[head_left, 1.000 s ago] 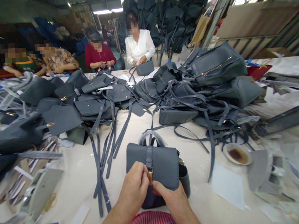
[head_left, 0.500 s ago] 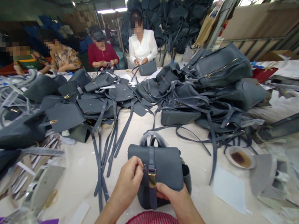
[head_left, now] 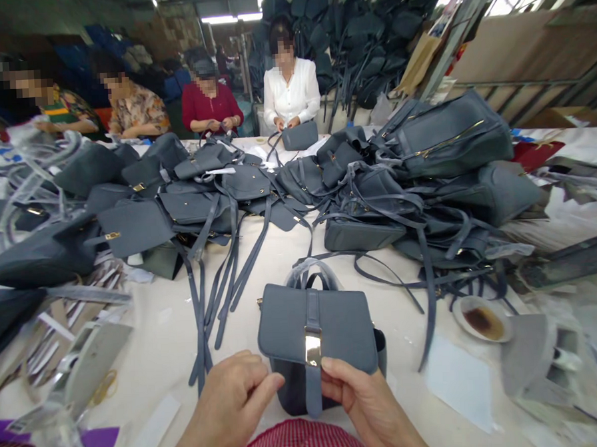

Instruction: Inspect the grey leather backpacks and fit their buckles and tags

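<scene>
A grey-blue leather handbag (head_left: 317,332) stands on the white table right in front of me, its flap closed. A vertical strap (head_left: 313,383) runs down the flap, with a shiny gold buckle (head_left: 313,351) on it. Clear plastic wraps the handle (head_left: 314,274) on top. My right hand (head_left: 368,406) grips the bag's lower right side, its thumb on the flap beside the strap. My left hand (head_left: 228,404) sits by the lower left corner, fingers curled and holding nothing, the fingertips close to the flap's lower edge.
A long heap of similar bags with loose straps (head_left: 257,199) covers the white table (head_left: 155,344) beyond. A saucer with brown liquid (head_left: 482,319) and a paper sheet (head_left: 460,383) lie to the right. Several co-workers (head_left: 292,94) handle bags across the table.
My left hand has dropped away from the strap and moved down and left. The gold buckle now shows uncovered, and the strap lies straight down the flap.
</scene>
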A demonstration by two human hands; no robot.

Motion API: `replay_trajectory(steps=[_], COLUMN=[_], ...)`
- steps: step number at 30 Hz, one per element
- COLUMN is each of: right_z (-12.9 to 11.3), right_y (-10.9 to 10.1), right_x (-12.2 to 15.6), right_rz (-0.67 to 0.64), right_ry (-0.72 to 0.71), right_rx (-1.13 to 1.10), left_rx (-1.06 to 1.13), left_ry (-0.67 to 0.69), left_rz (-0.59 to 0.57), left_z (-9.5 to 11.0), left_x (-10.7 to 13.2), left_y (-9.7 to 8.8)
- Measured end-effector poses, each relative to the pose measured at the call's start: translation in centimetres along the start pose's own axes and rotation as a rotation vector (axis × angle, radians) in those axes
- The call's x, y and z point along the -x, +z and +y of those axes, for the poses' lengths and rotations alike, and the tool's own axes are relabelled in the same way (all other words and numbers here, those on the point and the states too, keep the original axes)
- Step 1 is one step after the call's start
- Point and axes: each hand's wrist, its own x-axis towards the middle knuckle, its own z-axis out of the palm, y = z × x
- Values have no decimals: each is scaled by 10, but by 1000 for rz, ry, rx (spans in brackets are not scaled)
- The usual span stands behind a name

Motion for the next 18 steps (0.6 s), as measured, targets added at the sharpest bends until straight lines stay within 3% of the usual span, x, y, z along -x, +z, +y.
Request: replay_trajectory(steps=[5,10,13,15,18], right_z=[-3,-7,-11,-14,-16], right_y=[2,-4,-5,-3,3], right_x=[4,6,10,15,21], right_rz=[-10,-44,-77,-91,-98], right_ry=[18,49,25,-4,-32], right_rx=[-7,11,22,36,57], left_rx=[-219,-366,-429,-357,-56], left_ry=[78,72,-12,25,246], left_rz=[-52,-68,-43,37,165], left_z=[5,-20,-25,-16,8], left_x=[16,25,23,21,14], left_y=[11,10,3,-1,-1])
